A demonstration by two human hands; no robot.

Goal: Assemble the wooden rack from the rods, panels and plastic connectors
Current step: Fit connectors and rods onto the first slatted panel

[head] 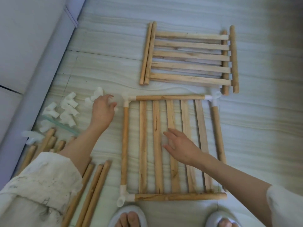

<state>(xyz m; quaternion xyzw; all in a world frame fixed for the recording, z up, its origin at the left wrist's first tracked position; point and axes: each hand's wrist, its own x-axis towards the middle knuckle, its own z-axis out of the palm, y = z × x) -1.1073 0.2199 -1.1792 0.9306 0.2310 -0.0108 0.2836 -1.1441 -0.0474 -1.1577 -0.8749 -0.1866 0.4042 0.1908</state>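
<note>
Slippers (127,216) nearest; frame's (125,145) bottom-right corner bare. Left hand (103,110) pinches connector (116,109); right hand (180,145), spread, should steady slats.

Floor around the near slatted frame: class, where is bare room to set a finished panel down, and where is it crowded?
Free: the tiles right of the near frame and the stacked panels, and the floor left of those panels, beyond the connectors. Crowded: the near-left corner, with connectors, loose rods and the left hand.

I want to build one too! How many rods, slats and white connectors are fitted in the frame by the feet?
Rods: 4
Slats: 5
Connectors: 3
Total: 12
</note>
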